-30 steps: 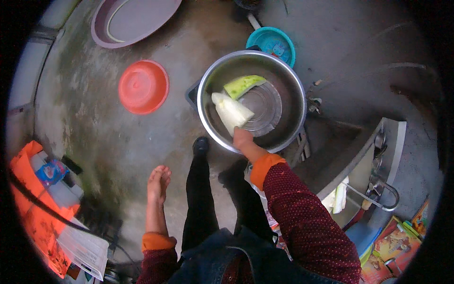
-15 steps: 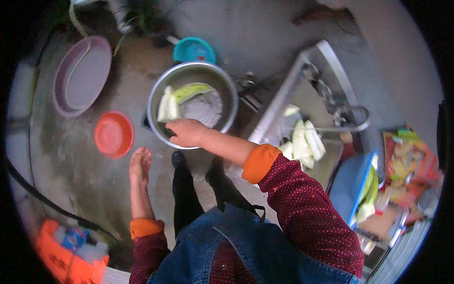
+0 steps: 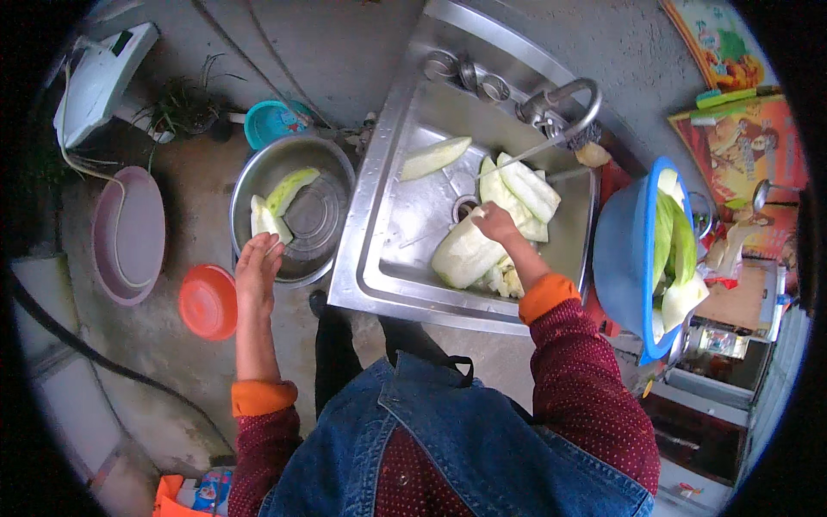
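Note:
My right hand point(image 3: 498, 224) is in the steel sink point(image 3: 366, 258), its fingers curled on the upper end of a large pale winter melon piece point(image 3: 469, 252). Further peeled melon slices point(image 3: 527, 188) lie just beyond it, and a separate long slice point(image 3: 435, 158) rests toward the far left of the sink. My left hand point(image 3: 256, 265) hangs in the air, fingers stretched out and nothing in it, by the near rim of a round metal basin point(image 3: 340, 172). Inside that basin are a white melon piece point(image 3: 267, 220) and a greenish one point(image 3: 291, 188).
A curved faucet point(image 3: 594, 90) arches over the sink. Right of it, a blue basin point(image 3: 622, 258) holds green and pale melon pieces. On the floor at left are an orange-red bowl point(image 3: 207, 302) and a mauve tub point(image 3: 129, 237); a teal bowl point(image 3: 267, 125) sits behind the metal basin.
My right hand has left the metal basin and moved right to the melon in the sink. My left hand stays raised on the left. The view has swung toward the sink.

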Motion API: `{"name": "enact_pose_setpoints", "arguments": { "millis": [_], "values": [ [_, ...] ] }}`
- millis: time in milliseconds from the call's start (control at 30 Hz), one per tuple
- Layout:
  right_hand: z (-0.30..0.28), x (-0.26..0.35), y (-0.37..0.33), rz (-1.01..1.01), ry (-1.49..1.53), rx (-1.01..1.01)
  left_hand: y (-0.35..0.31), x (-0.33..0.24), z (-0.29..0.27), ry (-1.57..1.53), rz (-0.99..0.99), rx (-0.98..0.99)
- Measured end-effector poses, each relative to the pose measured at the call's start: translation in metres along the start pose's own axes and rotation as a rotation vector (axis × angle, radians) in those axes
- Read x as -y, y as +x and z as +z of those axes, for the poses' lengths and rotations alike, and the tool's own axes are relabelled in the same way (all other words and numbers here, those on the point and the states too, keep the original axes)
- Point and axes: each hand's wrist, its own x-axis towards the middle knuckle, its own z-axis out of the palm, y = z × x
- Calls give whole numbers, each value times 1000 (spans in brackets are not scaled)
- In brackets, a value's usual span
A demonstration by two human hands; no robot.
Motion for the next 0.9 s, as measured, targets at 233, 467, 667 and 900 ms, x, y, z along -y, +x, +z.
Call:
{"name": "enact_pose_setpoints", "arguments": {
  "millis": [233,467,667,900],
  "values": [
    [70,-99,-7,10,-241,410,-18,-1,138,235,167,232],
    [95,-147,-2,325,573,229,9,99,255,714,-344,631],
    [148,-131,-8,528,1475,7,49,169,274,817,-591,503],
    [146,-112,-18,422,1914,270,76,204,268,879,-643,378]
  ]
}}
